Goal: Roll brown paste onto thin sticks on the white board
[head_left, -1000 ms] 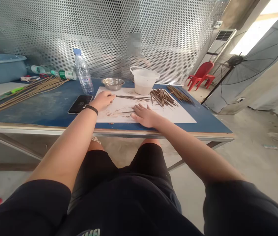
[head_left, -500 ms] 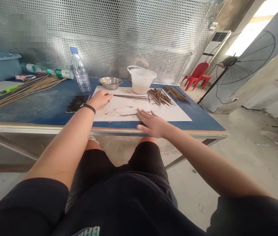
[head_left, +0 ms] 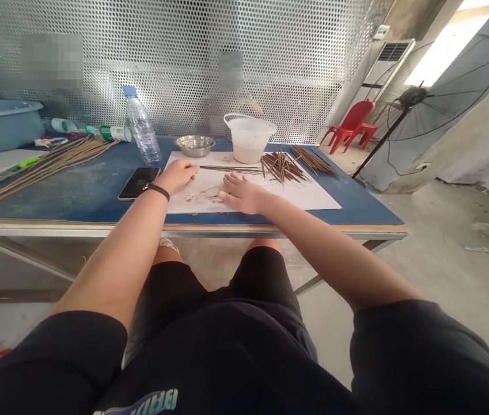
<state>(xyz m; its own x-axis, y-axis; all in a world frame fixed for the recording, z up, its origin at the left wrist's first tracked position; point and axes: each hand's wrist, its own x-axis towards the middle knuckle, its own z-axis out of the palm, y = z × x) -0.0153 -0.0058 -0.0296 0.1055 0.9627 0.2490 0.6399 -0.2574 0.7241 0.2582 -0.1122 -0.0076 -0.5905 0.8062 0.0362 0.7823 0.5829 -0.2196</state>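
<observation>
Probably light and fragile, thin sticks [head_left: 232,169] suited end-holding: left hand [head_left: 178,176] pinched them, right hand [head_left: 243,195] lay spread.

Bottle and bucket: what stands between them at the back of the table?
In the head view, the metal bowl stands between the bottle and the bucket.

Bucket [head_left: 250,141] on board [head_left: 304,197], btwn bowl [head_left: 195,147] (L) & stick pile [head_left: 284,167] (R); phone [head_left: 134,183] L of board.
</observation>
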